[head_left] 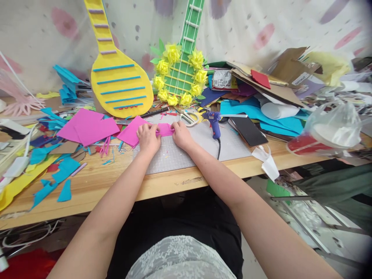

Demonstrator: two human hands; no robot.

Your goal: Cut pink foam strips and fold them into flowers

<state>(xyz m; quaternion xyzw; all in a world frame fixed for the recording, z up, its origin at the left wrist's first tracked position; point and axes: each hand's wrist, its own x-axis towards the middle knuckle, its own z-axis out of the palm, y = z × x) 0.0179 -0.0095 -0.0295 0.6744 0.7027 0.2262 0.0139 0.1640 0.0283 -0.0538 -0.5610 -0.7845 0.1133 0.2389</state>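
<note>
A left hand (148, 137) and right hand (181, 134) pinch opposite ends of a pink strip (165, 130) over a grey mat (171, 155); it looks light, soft and easily creased, best held by its ends; bare mat opens toward the wooden table (158, 183)'s front edge; a glue gun (214, 123) limits room rightward.

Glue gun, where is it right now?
In the head view, the purple glue gun is right of centre on the grey mat, between the right hand and the black phone.
</note>
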